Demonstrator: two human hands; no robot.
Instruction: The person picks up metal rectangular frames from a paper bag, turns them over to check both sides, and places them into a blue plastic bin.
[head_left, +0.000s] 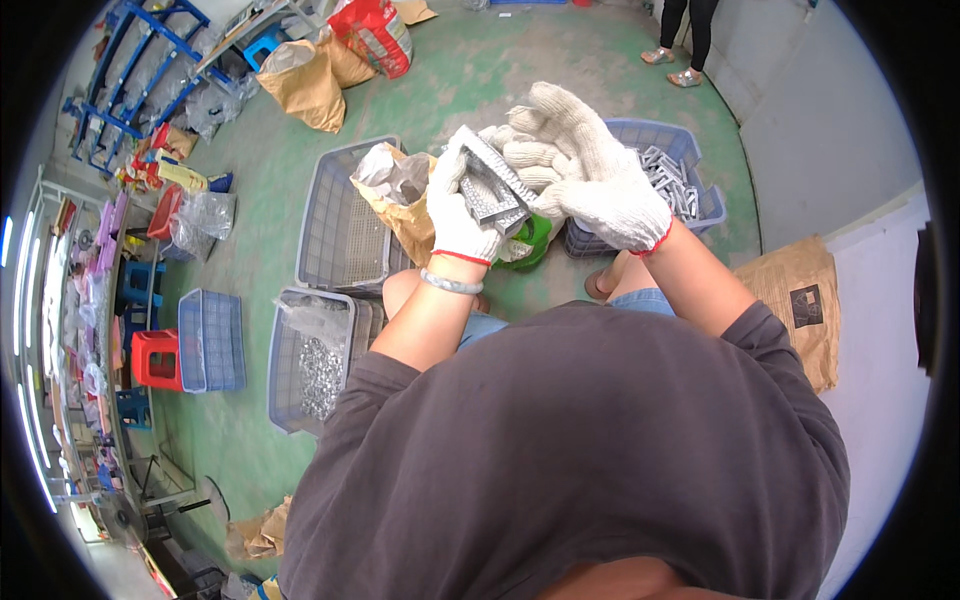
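My left hand, in a white knitted glove with a red cuff, is wrapped round a stack of silvery-grey metal pieces. They are long and angular, like small frames or channels, and tilted in the grip. My right hand, gloved the same way, is held beside them. Its fingers are partly bent and spread apart, with the thumb close to the pieces' right edge; whether it touches them I cannot tell. Behind the right hand stands a grey-blue plastic crate with many similar metal pieces in it.
A brown paper sack leans in a grey crate. Nearer left, another crate holds small shiny parts. A green container sits between my legs. A red stool is farther left. A person stands at the far right.
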